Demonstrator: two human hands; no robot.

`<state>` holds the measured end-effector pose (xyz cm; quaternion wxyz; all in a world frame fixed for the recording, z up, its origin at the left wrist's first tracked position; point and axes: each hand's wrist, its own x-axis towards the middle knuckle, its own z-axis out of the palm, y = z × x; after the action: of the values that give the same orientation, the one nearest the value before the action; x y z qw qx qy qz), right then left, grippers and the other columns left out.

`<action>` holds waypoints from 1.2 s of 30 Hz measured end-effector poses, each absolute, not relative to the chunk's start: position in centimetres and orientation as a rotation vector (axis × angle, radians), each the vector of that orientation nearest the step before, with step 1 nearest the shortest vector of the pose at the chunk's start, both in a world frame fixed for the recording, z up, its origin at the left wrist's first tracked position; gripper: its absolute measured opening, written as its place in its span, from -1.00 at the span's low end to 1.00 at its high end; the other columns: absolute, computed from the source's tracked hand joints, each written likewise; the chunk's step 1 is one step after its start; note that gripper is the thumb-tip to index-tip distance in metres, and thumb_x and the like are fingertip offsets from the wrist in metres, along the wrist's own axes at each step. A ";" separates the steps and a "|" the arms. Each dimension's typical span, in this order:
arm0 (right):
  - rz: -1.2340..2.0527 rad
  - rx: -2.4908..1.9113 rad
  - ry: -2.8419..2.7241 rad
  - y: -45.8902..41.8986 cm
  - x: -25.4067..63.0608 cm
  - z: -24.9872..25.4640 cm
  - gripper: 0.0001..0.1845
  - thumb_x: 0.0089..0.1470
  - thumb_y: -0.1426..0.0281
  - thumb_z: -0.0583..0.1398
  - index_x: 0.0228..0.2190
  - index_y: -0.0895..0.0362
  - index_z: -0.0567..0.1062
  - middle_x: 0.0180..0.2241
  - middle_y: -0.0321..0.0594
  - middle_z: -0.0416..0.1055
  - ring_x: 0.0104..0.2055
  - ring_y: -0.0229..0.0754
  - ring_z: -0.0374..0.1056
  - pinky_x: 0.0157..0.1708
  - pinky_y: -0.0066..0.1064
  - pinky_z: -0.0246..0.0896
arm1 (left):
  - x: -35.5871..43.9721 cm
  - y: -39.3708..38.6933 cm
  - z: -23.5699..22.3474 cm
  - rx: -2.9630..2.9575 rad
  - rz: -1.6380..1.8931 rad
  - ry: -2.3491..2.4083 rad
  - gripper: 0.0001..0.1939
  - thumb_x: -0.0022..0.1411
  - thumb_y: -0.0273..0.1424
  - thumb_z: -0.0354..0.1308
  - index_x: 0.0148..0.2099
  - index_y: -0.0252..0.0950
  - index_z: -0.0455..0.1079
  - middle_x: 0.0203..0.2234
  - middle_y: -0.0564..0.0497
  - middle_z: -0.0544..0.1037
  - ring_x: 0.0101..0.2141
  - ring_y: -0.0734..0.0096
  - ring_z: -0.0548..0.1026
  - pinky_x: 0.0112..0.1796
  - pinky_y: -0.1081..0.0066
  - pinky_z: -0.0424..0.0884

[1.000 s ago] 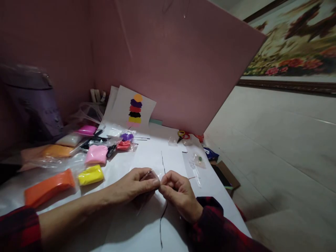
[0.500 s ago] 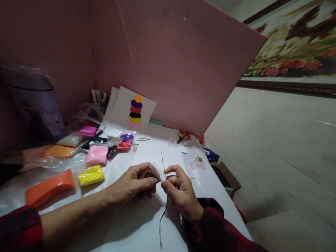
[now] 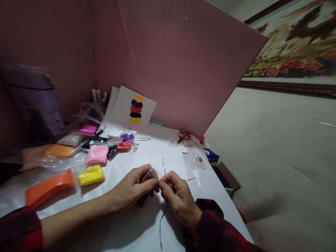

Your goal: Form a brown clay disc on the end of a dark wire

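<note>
My left hand (image 3: 132,188) and my right hand (image 3: 177,197) meet over the white table sheet (image 3: 147,224), fingertips pinched together. Between them is a small clear plastic packet (image 3: 151,172), held by the left fingers and pinched at its edge by the right thumb and forefinger. What the packet contains I cannot make out. A thin black line (image 3: 163,164) runs along the sheet under my hands.
Packets of coloured clay lie at the left: orange (image 3: 48,187), yellow (image 3: 91,174), pink (image 3: 96,154), red (image 3: 124,145), purple (image 3: 127,137). A card with stacked colour blobs (image 3: 135,108) leans on the pink board (image 3: 178,63). Scissors (image 3: 183,135) lie at the back; a purple container (image 3: 34,101) stands left.
My right fingers, spread half a second ago, have closed again onto the packet's edge. Both hands stay at the same spot on the sheet.
</note>
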<state>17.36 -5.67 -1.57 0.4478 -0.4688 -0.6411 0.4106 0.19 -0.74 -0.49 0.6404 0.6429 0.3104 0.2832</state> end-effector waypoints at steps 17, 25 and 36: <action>1.017 -1.168 -1.473 -5.6 17.3 -1.8 -0.64 0.18 0.08 0.11 -0.39 0.14 0.30 -0.64 -0.44 0.13 -0.64 -0.39 0.01 -0.66 -0.53 -0.11 | -0.6 0.9 -1.1 1.288 0.651 0.528 -0.64 0.12 -0.14 0.23 -0.22 -0.36 0.42 -0.61 0.00 0.53 -0.63 0.42 0.44 -0.55 0.42 0.32; 1.049 -1.147 -1.401 -5.4 17.3 -2.4 -0.66 0.21 0.07 0.07 -0.31 0.11 0.30 -0.64 -0.45 0.18 -0.68 -0.39 0.04 -0.69 -0.55 -0.06 | -1.0 1.7 -1.6 1.267 0.652 0.654 -0.65 0.03 -0.14 0.30 -0.31 -0.36 0.49 -0.46 -0.03 0.57 -0.40 0.36 0.48 -0.30 0.33 0.37; 0.892 -1.157 -1.526 -5.5 17.6 -2.7 -0.69 0.25 0.13 0.04 -0.29 0.13 0.34 -0.60 -0.38 0.21 -0.59 -0.33 0.13 -0.60 -0.50 0.07 | -0.8 1.4 -1.1 1.625 0.696 0.801 -0.75 0.04 -0.21 0.21 -0.39 -0.33 0.47 -0.62 0.09 0.44 -0.60 0.51 0.34 -0.51 0.46 0.27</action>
<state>17.61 -5.51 -2.72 0.4922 -0.4768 -0.6287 0.3676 -0.77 1.38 -1.06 0.5649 0.6910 0.3403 0.2959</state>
